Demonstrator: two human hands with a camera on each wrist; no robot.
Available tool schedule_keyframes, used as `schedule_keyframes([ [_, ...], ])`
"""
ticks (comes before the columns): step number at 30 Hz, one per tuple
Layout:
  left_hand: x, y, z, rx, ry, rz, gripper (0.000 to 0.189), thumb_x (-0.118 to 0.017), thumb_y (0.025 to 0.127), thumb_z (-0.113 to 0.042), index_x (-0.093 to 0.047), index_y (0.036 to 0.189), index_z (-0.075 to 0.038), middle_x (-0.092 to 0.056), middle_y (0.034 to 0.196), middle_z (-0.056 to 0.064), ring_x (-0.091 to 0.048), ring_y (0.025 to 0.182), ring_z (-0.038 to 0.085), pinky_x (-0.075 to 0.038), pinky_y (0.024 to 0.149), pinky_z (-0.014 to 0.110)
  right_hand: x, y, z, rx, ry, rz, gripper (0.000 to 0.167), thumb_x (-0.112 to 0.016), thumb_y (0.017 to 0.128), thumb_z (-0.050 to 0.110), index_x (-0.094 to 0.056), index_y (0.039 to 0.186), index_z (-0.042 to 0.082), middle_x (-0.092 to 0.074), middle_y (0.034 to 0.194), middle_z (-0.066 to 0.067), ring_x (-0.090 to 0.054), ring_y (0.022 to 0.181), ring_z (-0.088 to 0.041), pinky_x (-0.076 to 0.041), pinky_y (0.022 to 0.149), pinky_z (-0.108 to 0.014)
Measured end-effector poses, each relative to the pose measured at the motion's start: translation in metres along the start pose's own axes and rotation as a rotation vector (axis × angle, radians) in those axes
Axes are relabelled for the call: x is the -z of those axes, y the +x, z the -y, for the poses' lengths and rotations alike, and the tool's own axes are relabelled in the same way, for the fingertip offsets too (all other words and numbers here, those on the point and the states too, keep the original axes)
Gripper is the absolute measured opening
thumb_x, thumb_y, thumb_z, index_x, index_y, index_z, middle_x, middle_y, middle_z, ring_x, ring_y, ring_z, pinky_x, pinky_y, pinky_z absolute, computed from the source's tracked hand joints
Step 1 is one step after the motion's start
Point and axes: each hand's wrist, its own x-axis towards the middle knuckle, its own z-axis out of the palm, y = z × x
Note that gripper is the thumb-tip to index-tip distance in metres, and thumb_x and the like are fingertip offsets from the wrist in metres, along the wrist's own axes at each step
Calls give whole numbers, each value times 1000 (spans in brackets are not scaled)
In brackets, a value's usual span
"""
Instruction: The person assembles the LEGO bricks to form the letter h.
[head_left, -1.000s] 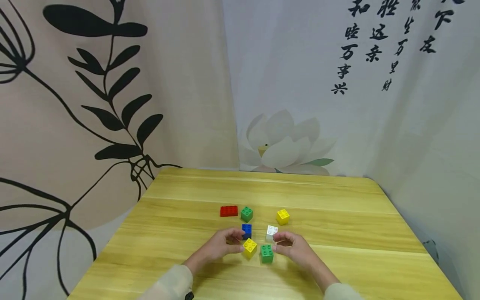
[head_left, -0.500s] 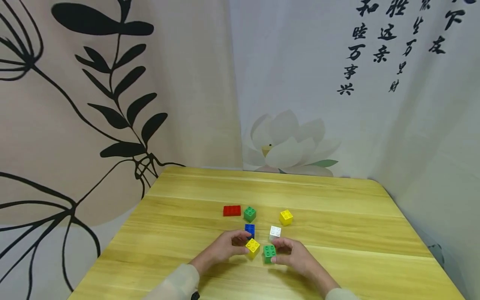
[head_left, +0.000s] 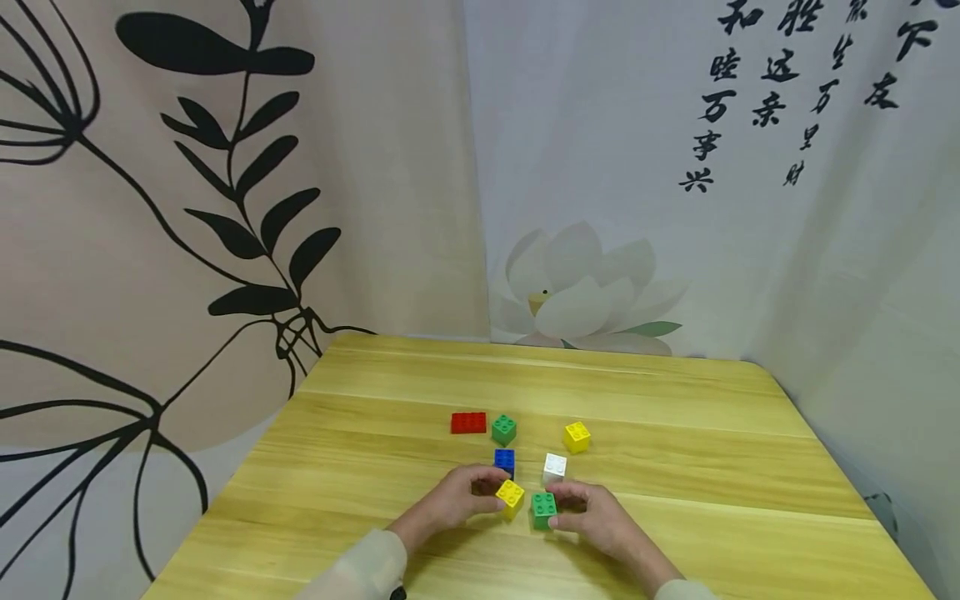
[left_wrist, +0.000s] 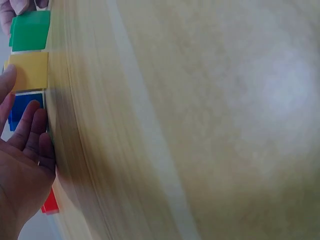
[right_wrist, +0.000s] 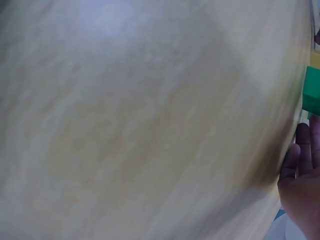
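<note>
Two toy bricks stand between the hands on the wooden table, a small gap apart: a yellow brick (head_left: 511,498) and a green brick (head_left: 543,509). My left hand (head_left: 455,497) pinches the yellow brick, thumb on its near left side, index finger towards its back. In the left wrist view its other fingers lie beside a blue brick (left_wrist: 22,110). With thumb and index finger my right hand (head_left: 602,518) holds the green brick at its right side. In the right wrist view that hand's thumb is out of sight. A white brick (head_left: 555,467) stands just behind the right hand.
Farther back on the table (head_left: 675,433) lie a red brick (head_left: 468,423), a second green brick (head_left: 504,429) and a second yellow brick (head_left: 577,437). A printed curtain (head_left: 397,183) hangs behind the table's far edge.
My left hand has moved right, up against the yellow brick. The right hand has come in to the green brick's near corner. The bricks keep their places; the head view has shifted slightly.
</note>
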Motion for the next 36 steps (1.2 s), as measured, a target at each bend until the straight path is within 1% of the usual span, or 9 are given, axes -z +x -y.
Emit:
schedule_keyframes([
  [3,-2,-2,0,-15,-3,-25,29,-76,88,-10,-69,115,-9,-66,105,-1,-58,96,19,-50,83,30,-1,0,0,1,-6,-6,46,-80,82,18,-66,123,3,-66,121,-13,-62,107,-28,-49,93,-48],
  [7,-6,-3,1,-48,7,-69,24,-79,86,-12,-68,107,-10,-65,100,-1,-59,95,20,-49,82,28,-1,0,1,12,-3,-15,44,-80,82,18,-68,121,3,-68,116,-11,-62,103,-25,-51,90,-42],
  [10,-8,-3,3,-51,25,-100,23,-80,85,-14,-67,104,-12,-64,97,-3,-59,94,20,-49,81,27,0,1,2,18,-4,-26,42,-80,82,18,-68,120,3,-69,111,-8,-63,100,-23,-51,88,-39],
  [13,-10,-4,5,-44,35,-121,24,-80,84,-16,-67,104,-13,-64,97,-4,-59,94,19,-49,81,28,1,2,4,10,-3,-41,43,-80,83,19,-67,121,3,-69,111,-8,-63,100,-23,-51,88,-38],
  [20,-12,-4,7,-21,38,-138,25,-81,84,-20,-67,105,-17,-65,97,-8,-59,93,15,-49,83,28,2,3,10,-14,0,-65,46,-80,83,22,-67,123,4,-69,113,-9,-63,101,-24,-53,85,-38],
  [23,-12,-5,7,-34,40,-139,25,-81,84,-20,-68,106,-15,-65,98,-7,-60,93,15,-50,82,29,2,5,13,-16,-14,-76,46,-80,84,23,-67,124,5,-69,113,-8,-63,102,-24,-52,85,-40],
  [29,-12,-5,7,-26,41,-145,25,-81,84,-21,-69,105,-16,-66,99,-8,-60,95,15,-50,84,29,-1,9,22,-8,-23,-107,41,-79,85,25,-69,120,6,-70,110,-7,-63,102,-24,-52,85,-43],
  [36,-12,-4,8,-24,28,-141,23,-80,85,-21,-69,105,-18,-66,99,-9,-61,96,15,-50,85,29,-5,13,30,12,-13,-121,42,-79,86,27,-69,121,6,-67,120,-11,-63,102,-25,-54,82,-39],
])
